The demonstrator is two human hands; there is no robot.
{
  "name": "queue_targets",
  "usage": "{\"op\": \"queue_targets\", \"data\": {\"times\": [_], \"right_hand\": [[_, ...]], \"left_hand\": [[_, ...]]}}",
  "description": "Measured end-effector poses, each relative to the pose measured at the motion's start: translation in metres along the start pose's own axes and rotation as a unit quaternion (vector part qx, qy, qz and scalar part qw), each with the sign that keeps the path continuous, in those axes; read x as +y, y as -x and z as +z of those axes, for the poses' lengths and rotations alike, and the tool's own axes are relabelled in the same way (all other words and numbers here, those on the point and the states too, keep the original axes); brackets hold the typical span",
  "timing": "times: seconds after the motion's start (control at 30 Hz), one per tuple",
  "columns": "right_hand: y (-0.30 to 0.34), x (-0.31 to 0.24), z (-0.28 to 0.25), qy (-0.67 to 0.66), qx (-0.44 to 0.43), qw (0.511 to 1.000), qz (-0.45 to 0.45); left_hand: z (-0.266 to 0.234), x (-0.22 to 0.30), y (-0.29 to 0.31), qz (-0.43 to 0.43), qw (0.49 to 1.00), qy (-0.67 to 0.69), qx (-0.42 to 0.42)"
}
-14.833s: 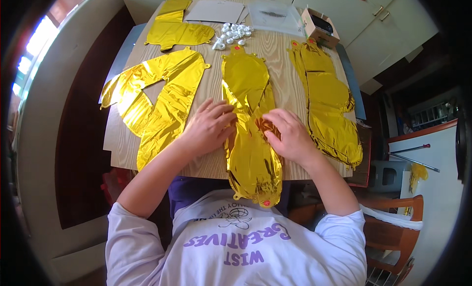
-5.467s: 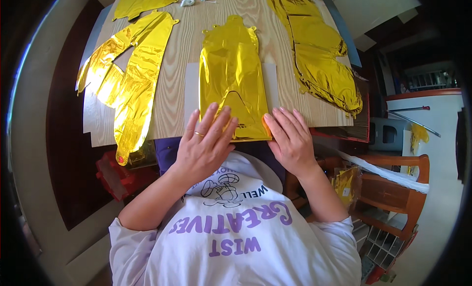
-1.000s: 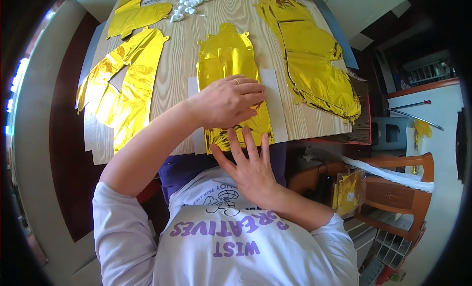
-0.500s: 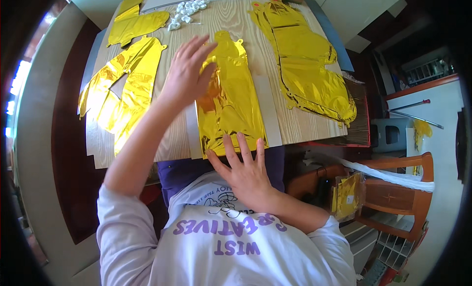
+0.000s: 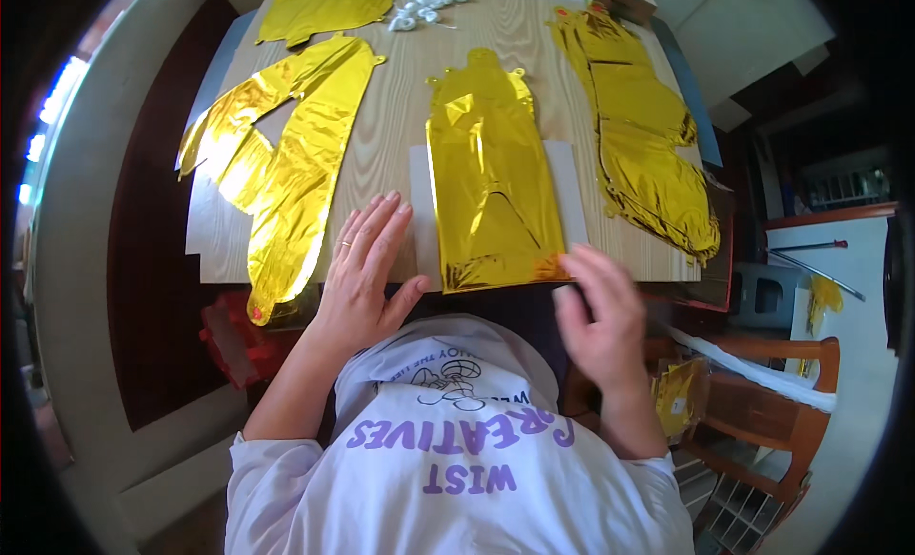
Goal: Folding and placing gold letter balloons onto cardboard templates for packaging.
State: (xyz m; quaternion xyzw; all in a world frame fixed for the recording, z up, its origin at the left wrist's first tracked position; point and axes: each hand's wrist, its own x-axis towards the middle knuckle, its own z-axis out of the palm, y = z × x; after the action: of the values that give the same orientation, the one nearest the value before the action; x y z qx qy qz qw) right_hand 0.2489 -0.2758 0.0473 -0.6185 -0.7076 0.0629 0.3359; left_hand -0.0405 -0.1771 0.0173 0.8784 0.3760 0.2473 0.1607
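Observation:
A flat gold foil balloon [image 5: 491, 178], folded into a long shape with small tabs at its far end, lies in front of me at the table's near edge. Under it is a white sheet [image 5: 424, 188], showing along both sides. My left hand [image 5: 367, 269] is just left of the balloon, fingers stretched, thumb apart, holding nothing. By the balloon's near right corner is my right hand [image 5: 605, 317], slightly blurred, its thumb and fingers apart and empty; whether its fingertips touch the foil I cannot tell.
Another gold foil balloon [image 5: 310, 145] spreads on the left, hanging over the near edge. More gold foil lies at the far left [image 5: 329, 16] and right [image 5: 643, 126]. Small white coiled pieces [image 5: 424, 2] sit at the back. A wooden chair [image 5: 762, 412] stands at right.
My left hand has come back toward me, off the middle balloon. My right hand has moved right from its near edge to its corner. The foil looks smoother, and the view has shifted.

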Motion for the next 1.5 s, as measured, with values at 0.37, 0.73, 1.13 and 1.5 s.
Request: {"op": "queue_targets", "data": {"times": [0.37,0.73,1.13,1.5], "right_hand": [[-0.017,0.049,-0.010,-0.057,-0.110,0.947,0.297],[-0.011,0.036,-0.020,-0.266,-0.233,0.813,0.463],[-0.013,0.031,0.001,-0.379,-0.044,0.808,0.448],[-0.015,0.064,-0.043,-0.272,-0.069,0.853,0.441]], "left_hand": [[0.052,0.050,-0.024,0.117,0.984,-0.121,-0.062],[0.045,0.021,-0.001,0.185,0.967,-0.159,-0.068],[0.028,0.007,0.001,0.186,0.973,-0.135,-0.028],[0.020,0.006,-0.009,0.046,0.996,-0.031,0.073]]}}
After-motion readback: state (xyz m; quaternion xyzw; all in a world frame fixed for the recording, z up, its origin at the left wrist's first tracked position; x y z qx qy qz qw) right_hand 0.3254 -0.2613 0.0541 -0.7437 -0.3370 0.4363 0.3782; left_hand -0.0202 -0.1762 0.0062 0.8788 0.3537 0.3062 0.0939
